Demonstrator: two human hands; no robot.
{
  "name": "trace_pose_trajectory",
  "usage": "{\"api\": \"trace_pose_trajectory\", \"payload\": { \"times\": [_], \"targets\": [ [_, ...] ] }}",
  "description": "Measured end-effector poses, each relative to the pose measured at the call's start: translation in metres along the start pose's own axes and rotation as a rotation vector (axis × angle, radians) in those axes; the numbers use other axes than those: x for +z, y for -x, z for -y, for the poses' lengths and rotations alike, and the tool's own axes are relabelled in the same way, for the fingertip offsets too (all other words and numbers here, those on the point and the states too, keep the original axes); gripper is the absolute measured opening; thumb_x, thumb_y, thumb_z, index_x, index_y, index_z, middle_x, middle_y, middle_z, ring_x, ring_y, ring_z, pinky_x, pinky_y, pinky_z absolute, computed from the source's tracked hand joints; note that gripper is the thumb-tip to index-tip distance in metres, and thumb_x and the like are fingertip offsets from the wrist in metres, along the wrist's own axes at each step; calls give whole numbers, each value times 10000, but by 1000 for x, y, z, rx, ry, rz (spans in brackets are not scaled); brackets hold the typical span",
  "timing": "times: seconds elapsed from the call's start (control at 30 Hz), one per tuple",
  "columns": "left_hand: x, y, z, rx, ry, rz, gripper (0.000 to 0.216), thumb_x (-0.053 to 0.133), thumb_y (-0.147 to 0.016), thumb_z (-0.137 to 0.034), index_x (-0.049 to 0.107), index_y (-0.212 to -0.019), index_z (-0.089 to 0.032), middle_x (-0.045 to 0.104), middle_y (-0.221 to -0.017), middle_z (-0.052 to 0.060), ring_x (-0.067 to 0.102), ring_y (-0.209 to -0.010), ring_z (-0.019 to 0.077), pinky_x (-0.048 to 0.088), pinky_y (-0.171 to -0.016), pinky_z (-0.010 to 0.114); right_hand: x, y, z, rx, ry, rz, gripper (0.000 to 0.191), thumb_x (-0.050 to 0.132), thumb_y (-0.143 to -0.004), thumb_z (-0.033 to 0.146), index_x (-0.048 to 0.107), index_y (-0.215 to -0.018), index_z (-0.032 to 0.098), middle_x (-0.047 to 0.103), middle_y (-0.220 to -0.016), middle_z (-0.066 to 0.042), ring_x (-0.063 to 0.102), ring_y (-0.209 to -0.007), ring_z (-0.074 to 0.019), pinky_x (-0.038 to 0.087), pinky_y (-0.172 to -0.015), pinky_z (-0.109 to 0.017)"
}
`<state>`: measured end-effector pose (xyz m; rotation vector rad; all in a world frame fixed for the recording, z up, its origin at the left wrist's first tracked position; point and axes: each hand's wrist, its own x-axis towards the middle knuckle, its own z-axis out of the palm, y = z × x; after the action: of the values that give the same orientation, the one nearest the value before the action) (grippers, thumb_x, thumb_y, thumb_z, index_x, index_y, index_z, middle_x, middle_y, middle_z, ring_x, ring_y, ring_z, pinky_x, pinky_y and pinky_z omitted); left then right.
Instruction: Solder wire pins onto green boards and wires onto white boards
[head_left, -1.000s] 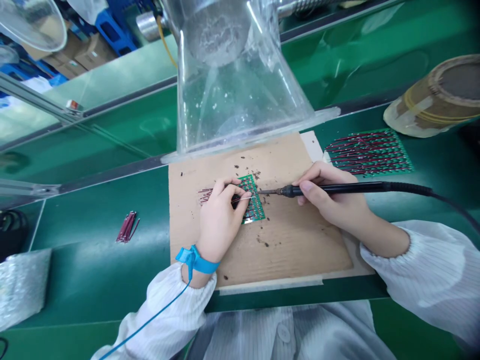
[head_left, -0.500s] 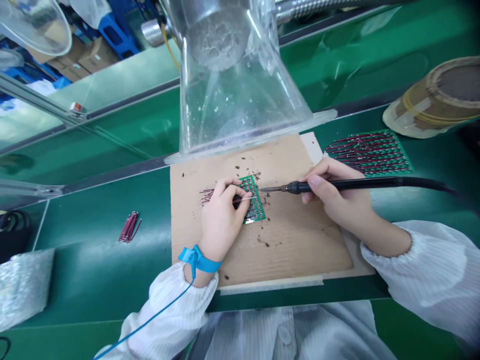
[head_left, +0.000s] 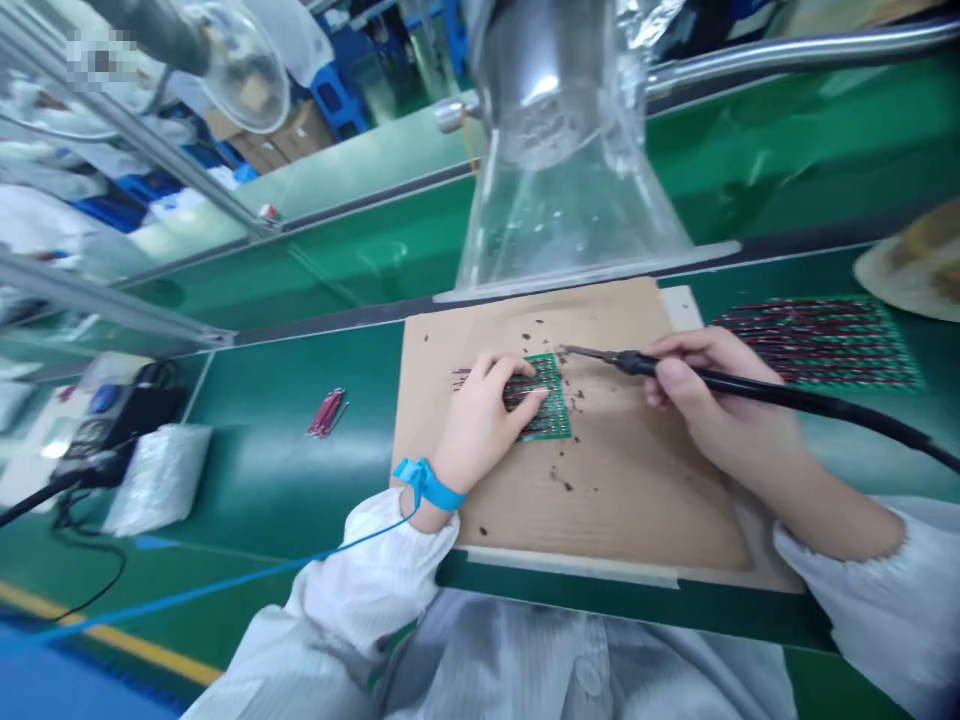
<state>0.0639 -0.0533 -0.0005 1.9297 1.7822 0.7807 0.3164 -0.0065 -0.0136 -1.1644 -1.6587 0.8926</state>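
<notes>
Since the earlier frame, the soldering iron (head_left: 750, 385), clamped in the right hand (head_left: 720, 415), was lifted off the small green board (head_left: 546, 398) pinned on the cardboard (head_left: 600, 480) by the left hand (head_left: 484, 425), whose fingers (head_left: 525, 400) could be burned.

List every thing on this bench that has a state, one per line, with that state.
Left hand: pressed flat on the small board.
Small board: flat on the cardboard, partly covered.
Right hand: gripping the iron like a pen.
Iron: tip lifted beside the board's far corner.
Cardboard: flat, flecked with dark bits.
Wire bundle: loose on the mat.
Wired panel: lying flat, untouched.
</notes>
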Motion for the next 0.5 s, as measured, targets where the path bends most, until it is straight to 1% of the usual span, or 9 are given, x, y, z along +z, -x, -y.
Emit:
{"api": "trace_pose_trajectory", "payload": {
  "times": [0.07,0.17,0.23,0.3,0.33,0.4,0.5],
  "targets": [
    [-16,2,16,-31,-3,-69,153,722,-976,-302,690,-1103,-222,659,-1153,53,677,-1075,193,535,-974,322,0,0,-5,6,59,11,265,660,-948,495,696,-1054,255,721,-789,-22,692,-654,-182,539,-635,-345],
    [-52,14,57,-121,-132,-218,85,688,-986,-289,705,-978,-207,653,-967,29,660,-942,179,519,-916,309,1,1,-11,-9,178,30,376,647,-911,625,721,-1069,293,738,-822,-42,720,-706,-232,551,-688,-410],
    [-79,31,89,-206,-267,-275,97,668,-983,-279,695,-936,-199,648,-889,19,640,-887,179,507,-870,301,1,2,-10,-12,199,38,414,633,-901,678,723,-1069,310,742,-823,-53,729,-722,-251,556,-692,-431],
    [-103,52,119,-315,-399,-358,132,655,-985,-321,698,-952,-201,647,-877,15,634,-862,178,507,-848,293,1,4,-7,4,172,39,403,636,-907,679,717,-1061,314,741,-814,-60,731,-708,-246,563,-690,-434],
    [-112,63,132,-353,-430,-400,149,648,-986,-331,701,-969,-192,647,-900,29,632,-866,186,510,-842,300,1,5,-6,15,158,40,388,640,-915,667,713,-1054,313,739,-803,-61,730,-703,-243,565,-693,-434],
    [-122,84,150,-400,-461,-443,187,666,-970,-362,714,-1011,-186,653,-965,53,644,-883,198,521,-830,307,2,5,-5,21,159,36,362,645,-927,643,712,-1041,306,731,-769,-64,728,-703,-246,564,-706,-442],
    [-122,104,163,-420,-470,-447,218,678,-960,-392,738,-1057,-206,662,-1071,66,668,-967,209,525,-887,308,3,4,-10,-9,160,52,343,654,-941,605,718,-1064,292,724,-755,-64,723,-709,-248,552,-714,-441]
  ]
}}
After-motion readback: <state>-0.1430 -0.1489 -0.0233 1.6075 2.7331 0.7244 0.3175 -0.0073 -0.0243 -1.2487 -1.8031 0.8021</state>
